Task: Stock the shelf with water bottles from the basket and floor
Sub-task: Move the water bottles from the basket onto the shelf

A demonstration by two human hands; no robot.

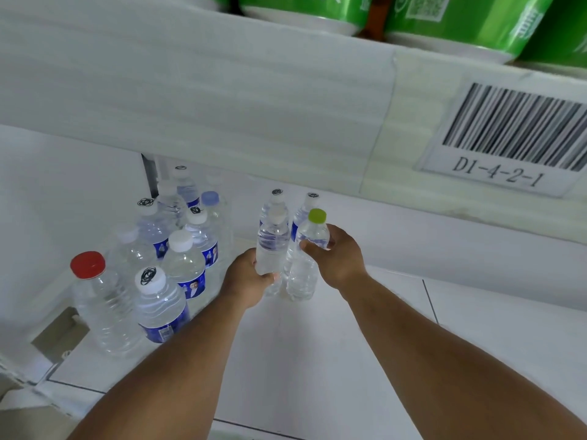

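On the white shelf (317, 344) my left hand (246, 279) grips a clear white-capped water bottle (272, 239) low on its body. My right hand (338, 258) holds a clear bottle with a green cap (309, 236) around its upper part. Both bottles stand upright, side by side. Just behind them stand two blue-labelled bottles with marked white caps (278, 198). To the left a cluster of several water bottles (187, 249) stands on the same shelf, among them a large one with a red cap (92, 281).
The shelf above carries a white foam-wrapped front edge (222, 90) with a barcode label reading D1-4-2-1 (505, 134). Green packages (444, 14) sit on that upper shelf. A white side wall (47, 201) closes the left. Bare shelf surface lies right of my hands.
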